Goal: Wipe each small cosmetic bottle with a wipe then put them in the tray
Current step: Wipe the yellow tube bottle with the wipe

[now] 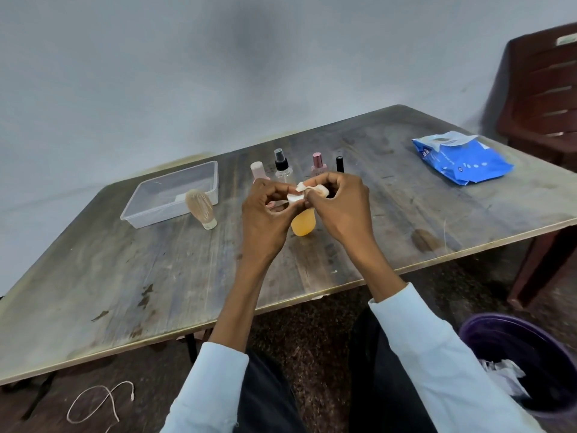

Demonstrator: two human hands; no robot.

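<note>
My left hand (265,215) and my right hand (342,204) meet above the table's middle. Between them is an orange bottle (303,225), bottom end toward me. My left hand appears to grip its upper part. My right hand pinches a white wipe (296,196) against the bottle's top. Behind the hands stand a pink bottle (257,170), a clear spray bottle (282,167), a pink-capped bottle (318,164) and a black tube (340,164). The clear plastic tray (146,210) sits at the left with nothing clearly visible inside. A beige ribbed bottle (201,209) stands just in front of it.
A blue wipes pack (462,159) lies at the table's far right. A dark wooden chair (543,89) stands beyond it. A purple bin (499,335) holding crumpled wipes sits on the floor at my right. A white cord (96,404) lies on the floor.
</note>
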